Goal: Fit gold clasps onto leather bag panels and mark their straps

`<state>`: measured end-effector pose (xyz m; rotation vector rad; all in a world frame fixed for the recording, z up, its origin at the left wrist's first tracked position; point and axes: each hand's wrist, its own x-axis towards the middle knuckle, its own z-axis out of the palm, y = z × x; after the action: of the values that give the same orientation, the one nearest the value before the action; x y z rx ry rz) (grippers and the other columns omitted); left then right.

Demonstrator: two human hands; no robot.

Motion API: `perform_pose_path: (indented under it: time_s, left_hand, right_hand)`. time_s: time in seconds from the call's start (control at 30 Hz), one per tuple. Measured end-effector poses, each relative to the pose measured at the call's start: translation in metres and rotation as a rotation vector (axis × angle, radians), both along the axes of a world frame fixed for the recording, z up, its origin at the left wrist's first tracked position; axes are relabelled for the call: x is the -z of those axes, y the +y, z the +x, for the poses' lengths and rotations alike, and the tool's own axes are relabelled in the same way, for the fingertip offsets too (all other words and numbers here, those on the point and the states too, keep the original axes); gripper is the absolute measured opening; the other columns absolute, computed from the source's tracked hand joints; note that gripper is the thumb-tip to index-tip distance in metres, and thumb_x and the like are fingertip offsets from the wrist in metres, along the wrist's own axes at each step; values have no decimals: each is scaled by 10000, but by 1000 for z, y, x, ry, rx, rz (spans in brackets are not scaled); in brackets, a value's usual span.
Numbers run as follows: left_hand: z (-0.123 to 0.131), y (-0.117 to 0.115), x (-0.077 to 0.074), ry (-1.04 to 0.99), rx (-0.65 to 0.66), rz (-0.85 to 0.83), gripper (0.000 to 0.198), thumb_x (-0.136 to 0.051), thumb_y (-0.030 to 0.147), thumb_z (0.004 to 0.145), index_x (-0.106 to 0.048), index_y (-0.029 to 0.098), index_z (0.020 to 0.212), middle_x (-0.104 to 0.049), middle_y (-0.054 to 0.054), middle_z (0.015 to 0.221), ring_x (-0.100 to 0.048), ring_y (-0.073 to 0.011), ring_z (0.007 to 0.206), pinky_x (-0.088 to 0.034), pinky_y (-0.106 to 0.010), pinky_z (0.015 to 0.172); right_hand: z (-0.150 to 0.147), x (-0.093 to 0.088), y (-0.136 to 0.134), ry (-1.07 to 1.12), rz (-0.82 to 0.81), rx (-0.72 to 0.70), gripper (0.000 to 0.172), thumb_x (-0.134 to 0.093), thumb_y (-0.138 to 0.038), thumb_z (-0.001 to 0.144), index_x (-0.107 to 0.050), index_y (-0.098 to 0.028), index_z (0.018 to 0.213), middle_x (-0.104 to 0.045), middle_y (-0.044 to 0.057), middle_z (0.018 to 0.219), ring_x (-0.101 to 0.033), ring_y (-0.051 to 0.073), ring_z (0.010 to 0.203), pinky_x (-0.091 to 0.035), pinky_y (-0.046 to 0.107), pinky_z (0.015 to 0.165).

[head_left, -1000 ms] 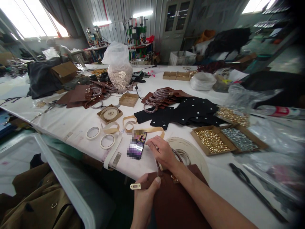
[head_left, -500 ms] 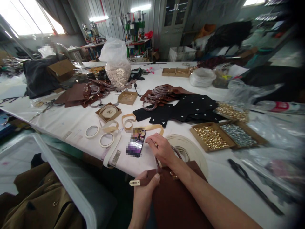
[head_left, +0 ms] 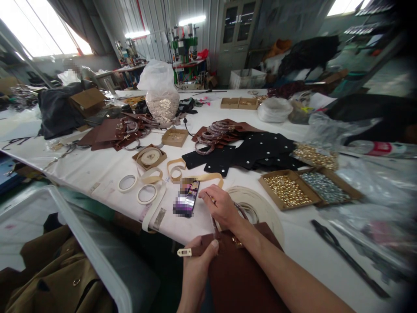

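Observation:
At the table's front edge, my left hand pinches a brown leather strap with its thumb on top. A pale gold metal end on the strap sticks out to the left. The strap lies against a large brown leather bag piece that hangs toward my lap. My right hand is closed just above that piece; a small part of something shows between its fingers, too hidden to name. Behind the right wrist, a plastic-wrapped ring handle is partly visible. A lit phone lies left of my right hand.
Boxes of gold studs and silver studs stand at right, near a black bar-like tool. Tape rolls lie left. Black pieces and brown bag parts are behind. A grey bin stands at lower left.
The camera view has shifted slightly. Both hands keep nearly the same place and grip on the leather; nothing is let go or taken up.

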<state>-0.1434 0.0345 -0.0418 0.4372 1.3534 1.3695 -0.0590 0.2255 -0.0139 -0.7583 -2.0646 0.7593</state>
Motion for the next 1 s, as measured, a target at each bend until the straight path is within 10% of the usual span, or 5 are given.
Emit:
perform_pose_path:
  time_s: [1.0]
  left_hand:
    - [2, -1, 16, 40, -14, 28, 566, -983, 652, 795, -902, 122, 978, -827, -132, 899, -739, -286, 851, -569, -336, 768]
  right_hand:
    - [0, 2, 0, 17, -11, 11, 300, -569, -373, 1201, -767, -251, 1011, -736, 67, 941, -684, 266, 944, -528, 421, 876]
